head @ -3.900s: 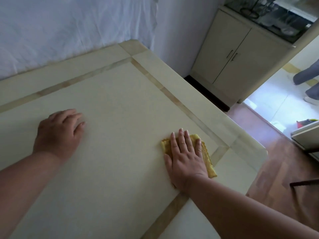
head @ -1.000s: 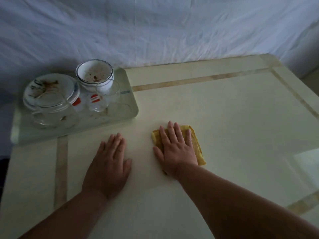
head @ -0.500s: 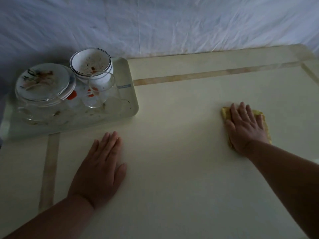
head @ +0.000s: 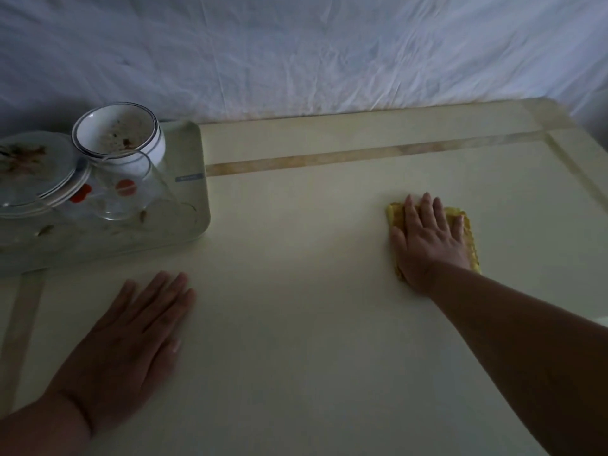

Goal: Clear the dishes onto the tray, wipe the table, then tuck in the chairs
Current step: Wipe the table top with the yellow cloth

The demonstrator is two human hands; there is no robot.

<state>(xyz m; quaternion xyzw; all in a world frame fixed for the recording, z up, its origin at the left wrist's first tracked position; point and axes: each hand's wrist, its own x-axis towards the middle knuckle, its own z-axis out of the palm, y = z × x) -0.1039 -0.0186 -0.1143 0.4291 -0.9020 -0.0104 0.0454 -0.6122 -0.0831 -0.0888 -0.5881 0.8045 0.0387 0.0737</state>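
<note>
We see the right hand (head: pixel 427 238) flat on the yellow cloth (head: pixel 472 248) — now swept far right of the tray (head: pixel 197 179) of dishes (head: pixel 118 136) — left hand (head: pixel 131 337) open on the desk (head: pixel 296 324); wiping advances.

Right hand (head: pixel 427 238) has slid the yellow cloth (head: pixel 468 238) rightward.

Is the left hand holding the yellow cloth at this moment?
No, the left hand lies flat and bare on the table, while the right hand presses on the yellow cloth.
</note>
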